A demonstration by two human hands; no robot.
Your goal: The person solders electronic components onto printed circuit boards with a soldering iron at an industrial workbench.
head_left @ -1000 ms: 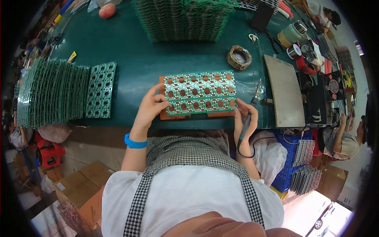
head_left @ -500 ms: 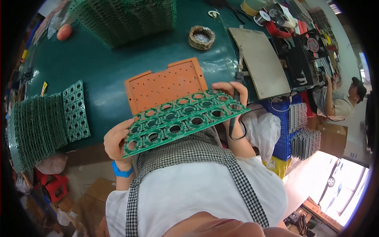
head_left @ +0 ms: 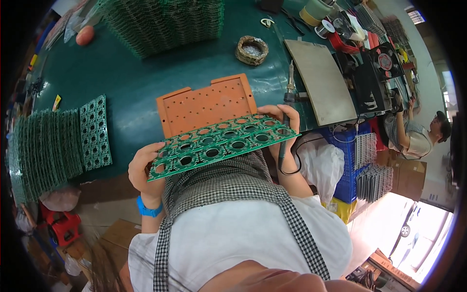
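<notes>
A green circuit board panel (head_left: 225,148) with rows of round holes is tilted above the table's front edge, held at both ends. My left hand (head_left: 142,168) grips its left end, thumb and fingers closed on the edge. At the other end my right hand (head_left: 278,115) pinches the panel, and a soldering iron (head_left: 289,99) is held in the same hand, tip pointing away from me. Just behind the panel lies an orange fixture plate (head_left: 206,104) dotted with small holes, its near edge hidden by the panel.
At left stands a row of similar panels (head_left: 48,151); a larger green stack (head_left: 163,24) is at the back. A round solder-tip holder (head_left: 252,50), a grey board (head_left: 321,80) and a solder spool (head_left: 324,28) lie to the right. Another person (head_left: 413,136) works at far right.
The panel has tipped to a flatter angle and shifted slightly left and up in view with both hands. The soldering iron now shows more fully beside the right fingers.
</notes>
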